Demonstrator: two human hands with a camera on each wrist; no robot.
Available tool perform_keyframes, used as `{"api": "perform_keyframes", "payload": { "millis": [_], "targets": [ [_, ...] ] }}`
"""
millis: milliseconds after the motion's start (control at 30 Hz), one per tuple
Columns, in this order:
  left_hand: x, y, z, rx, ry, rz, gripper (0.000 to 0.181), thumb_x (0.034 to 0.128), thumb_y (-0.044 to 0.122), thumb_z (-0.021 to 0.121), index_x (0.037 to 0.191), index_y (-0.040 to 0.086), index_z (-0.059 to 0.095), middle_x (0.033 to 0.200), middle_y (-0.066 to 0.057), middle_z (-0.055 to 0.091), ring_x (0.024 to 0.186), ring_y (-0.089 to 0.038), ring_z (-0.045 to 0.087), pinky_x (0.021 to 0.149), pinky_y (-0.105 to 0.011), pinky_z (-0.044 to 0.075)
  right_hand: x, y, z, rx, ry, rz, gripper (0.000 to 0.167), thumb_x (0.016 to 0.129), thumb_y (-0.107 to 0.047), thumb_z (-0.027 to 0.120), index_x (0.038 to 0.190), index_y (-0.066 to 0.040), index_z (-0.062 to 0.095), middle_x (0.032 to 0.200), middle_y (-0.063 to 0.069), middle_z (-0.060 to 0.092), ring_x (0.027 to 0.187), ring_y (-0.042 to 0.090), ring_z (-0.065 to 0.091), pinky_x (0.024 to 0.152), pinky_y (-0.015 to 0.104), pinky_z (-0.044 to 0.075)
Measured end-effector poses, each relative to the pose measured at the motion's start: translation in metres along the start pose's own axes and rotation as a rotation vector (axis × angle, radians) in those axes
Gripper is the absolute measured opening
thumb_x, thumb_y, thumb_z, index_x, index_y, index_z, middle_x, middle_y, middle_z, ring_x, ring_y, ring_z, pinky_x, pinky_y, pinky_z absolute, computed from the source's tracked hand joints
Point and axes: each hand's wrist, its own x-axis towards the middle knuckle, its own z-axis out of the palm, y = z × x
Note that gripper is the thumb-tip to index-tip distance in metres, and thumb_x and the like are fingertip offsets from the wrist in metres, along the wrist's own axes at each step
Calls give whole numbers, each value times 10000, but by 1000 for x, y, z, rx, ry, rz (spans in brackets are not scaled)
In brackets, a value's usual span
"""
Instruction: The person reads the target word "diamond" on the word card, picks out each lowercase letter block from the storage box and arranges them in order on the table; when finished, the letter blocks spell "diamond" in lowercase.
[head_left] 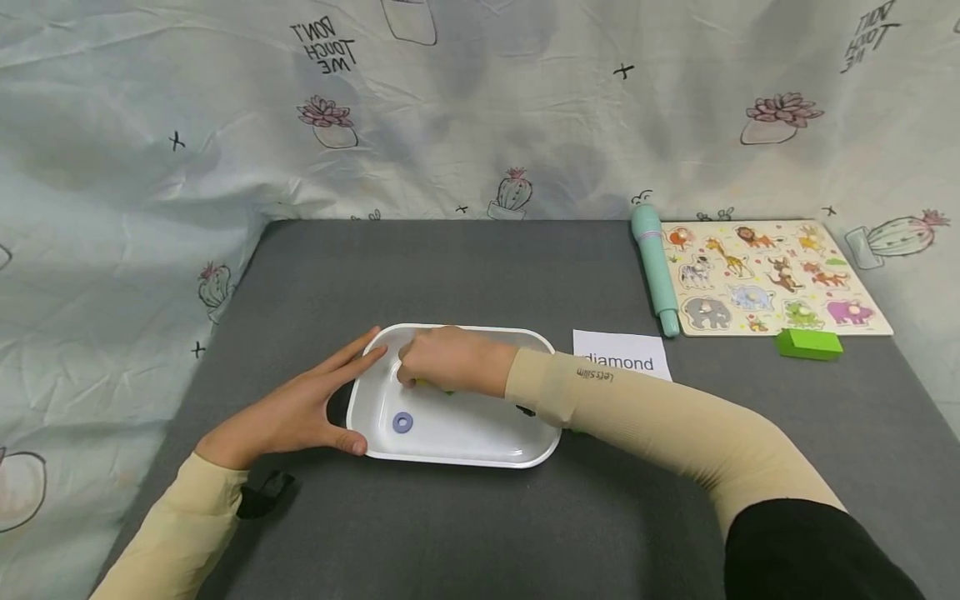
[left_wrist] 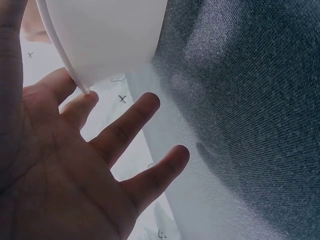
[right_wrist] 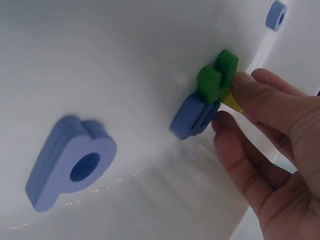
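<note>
A white tray (head_left: 465, 437) lies on the grey table. My left hand (head_left: 303, 408) rests against its left end, thumb and fingers spread apart along the rim. Inside the tray, my right hand (head_left: 450, 360) reaches toward the far left part. Its thumb and fingertips pinch a yellow piece (right_wrist: 230, 102), mostly hidden by the fingers. Touching or close beside it are a green letter (right_wrist: 210, 82) and a blue letter (right_wrist: 190, 117). A lilac-blue ring-shaped letter (head_left: 402, 422) lies near the tray's left end. Another lilac-blue letter (right_wrist: 52, 165), with a round hole, shows in the right wrist view.
A white card (head_left: 618, 346) printed "diamond" lies right of the tray, partly behind the right sleeve. Farther right are a teal pen-like stick (head_left: 655, 267), an animal puzzle board (head_left: 772, 321) and a green block (head_left: 809, 344). A printed cloth (head_left: 480, 100) hangs behind the table.
</note>
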Motion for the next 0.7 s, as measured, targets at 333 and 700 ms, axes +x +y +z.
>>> {"api": "perform_keyframes", "payload": {
  "millis": [333,700],
  "targets": [
    [0,-3,1,-1,-6,-6,1208,698,507,891,1644,214,199,1707,12,28,1486,-296,256,1005,-555,401,-22,-20,-21,52,27,-42,344,883,6,747,1154,-205,768,976,-91,717,748,64,578,711,201,450],
    [1,-2,3,-12,-11,-47,1208,692,572,868,1642,217,210,1704,43,28,1472,-339,282,1006,-555,402,-141,-20,-82,285,303,2,243,894,-48,786,1112,-148,748,1068,-72,720,838,37,639,723,232,511]
  ]
}}
